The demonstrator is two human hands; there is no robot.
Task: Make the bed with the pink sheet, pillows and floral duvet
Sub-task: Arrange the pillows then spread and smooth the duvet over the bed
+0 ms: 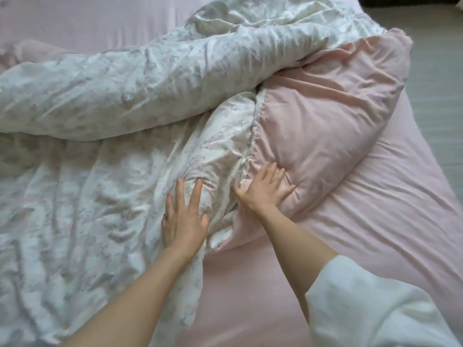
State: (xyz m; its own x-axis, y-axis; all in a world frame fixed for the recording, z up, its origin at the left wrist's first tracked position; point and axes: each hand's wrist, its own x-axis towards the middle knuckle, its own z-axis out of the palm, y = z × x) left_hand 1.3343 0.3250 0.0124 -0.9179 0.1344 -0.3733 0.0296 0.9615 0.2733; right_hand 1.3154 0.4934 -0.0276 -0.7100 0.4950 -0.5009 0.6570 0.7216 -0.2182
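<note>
The floral duvet [105, 101] lies crumpled over the left and middle of the bed, white with a faint flower print. A corner is turned over and shows its plain pink underside [325, 103]. My left hand [185, 216] presses flat on the floral side near the seam, fingers spread. To its right, my right hand [263, 189] lies flat with spread fingers on the pink underside. The pink sheet [363, 234] covers the mattress at the right and front. No pillow can be made out for certain.
The bed's right edge [426, 136] runs diagonally, with grey floor [441, 78] beyond it. A bunched pink fabric [27, 53] sits at the far left by the duvet. My white sleeve [363, 304] covers the right forearm.
</note>
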